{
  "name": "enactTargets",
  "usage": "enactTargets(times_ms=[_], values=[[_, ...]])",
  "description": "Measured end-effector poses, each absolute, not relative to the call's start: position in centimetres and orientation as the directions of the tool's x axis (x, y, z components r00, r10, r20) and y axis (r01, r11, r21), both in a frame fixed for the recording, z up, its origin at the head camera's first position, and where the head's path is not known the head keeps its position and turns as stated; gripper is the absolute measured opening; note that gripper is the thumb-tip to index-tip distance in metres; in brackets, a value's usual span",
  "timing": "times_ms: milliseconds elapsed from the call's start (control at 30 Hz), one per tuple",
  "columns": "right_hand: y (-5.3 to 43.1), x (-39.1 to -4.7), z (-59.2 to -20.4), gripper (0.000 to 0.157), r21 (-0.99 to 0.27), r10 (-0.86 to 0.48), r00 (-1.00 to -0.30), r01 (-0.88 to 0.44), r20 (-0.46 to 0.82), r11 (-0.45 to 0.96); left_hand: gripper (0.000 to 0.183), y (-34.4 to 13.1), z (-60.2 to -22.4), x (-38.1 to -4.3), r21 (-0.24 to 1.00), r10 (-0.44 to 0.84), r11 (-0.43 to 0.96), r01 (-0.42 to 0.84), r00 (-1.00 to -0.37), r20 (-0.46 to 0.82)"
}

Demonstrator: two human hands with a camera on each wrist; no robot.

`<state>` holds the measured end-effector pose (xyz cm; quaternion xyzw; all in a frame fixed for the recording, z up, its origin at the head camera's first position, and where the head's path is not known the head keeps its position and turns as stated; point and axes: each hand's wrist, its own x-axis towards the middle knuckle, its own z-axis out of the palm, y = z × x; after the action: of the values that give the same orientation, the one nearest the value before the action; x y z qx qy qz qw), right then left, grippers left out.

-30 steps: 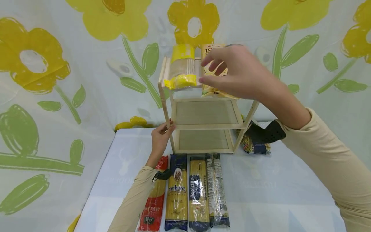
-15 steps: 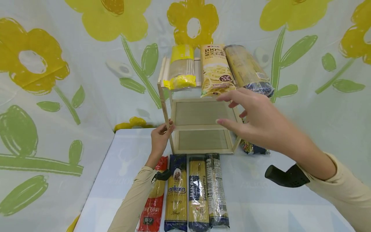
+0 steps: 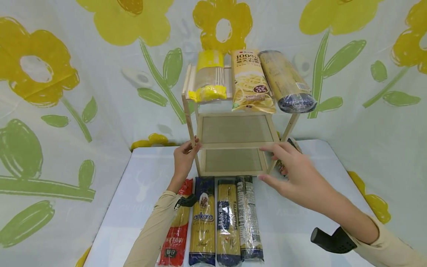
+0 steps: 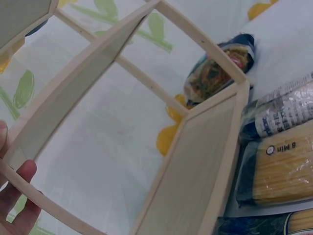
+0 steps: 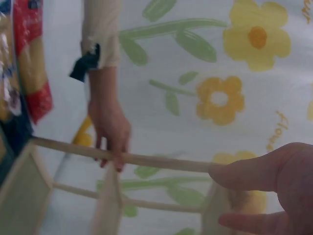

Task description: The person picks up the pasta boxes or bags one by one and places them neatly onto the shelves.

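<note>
A small wooden rack with three shelves stands on the table. My left hand grips its left post at the middle shelf, thumb and fingers round the wood as the left wrist view also shows. My right hand is in front of the rack's lower right side, thumb and fingers spread with nothing between them. On the top shelf lie a yellow-ended clear pack, a cream noodle pack and, at the right, a pasta pack with a dark blue end; each juts past the front edge.
Several spaghetti packs lie side by side before the rack: a red one, a blue Ankara one, a Spaghetti-labelled one and one showing its printed back. A bag of coloured pasta lies beside the rack's right side. Flowered cloth hangs behind.
My right hand has come down from the top shelf to the lower right of the rack, uncovering the packs above. The left hand has kept its grip on the post.
</note>
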<state>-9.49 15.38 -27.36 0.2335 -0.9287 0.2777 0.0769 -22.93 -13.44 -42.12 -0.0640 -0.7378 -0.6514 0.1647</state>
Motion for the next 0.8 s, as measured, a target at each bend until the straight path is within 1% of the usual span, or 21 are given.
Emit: enactTargets(times_ms=[133, 233, 367, 500, 800], values=[[15.6, -9.2, -30.0, 0.060, -0.538, -0.378, -0.904, -0.423, 0.198, 0.729, 0.030, -13.4, -42.2, -23.0, 0.938, -0.119, 0.142, 0.316, -0.935, 0.333], [15.8, -9.0, -31.9, 0.059, -0.577, -0.368, -0.914, -0.395, 0.170, 0.715, 0.030, -13.4, -42.2, -23.0, 0.936, -0.119, 0.148, 0.320, -0.933, 0.338], [15.8, -8.9, -34.5, 0.060, -0.590, -0.351, -0.924, -0.370, 0.153, 0.717, 0.029, -13.4, -42.3, -23.1, 0.931, -0.121, 0.160, 0.328, -0.929, 0.348], [15.5, -8.7, -37.2, 0.065, -0.603, -0.325, -0.937, -0.333, 0.128, 0.725, 0.030, -13.4, -42.3, -23.1, 0.929, -0.119, 0.163, 0.331, -0.929, 0.352], [14.7, -8.3, -42.2, 0.074, -0.620, -0.234, -0.972, -0.177, -0.010, 0.764, 0.028, -13.4, -42.3, -23.0, 0.926, -0.125, 0.178, 0.332, -0.926, 0.356]])
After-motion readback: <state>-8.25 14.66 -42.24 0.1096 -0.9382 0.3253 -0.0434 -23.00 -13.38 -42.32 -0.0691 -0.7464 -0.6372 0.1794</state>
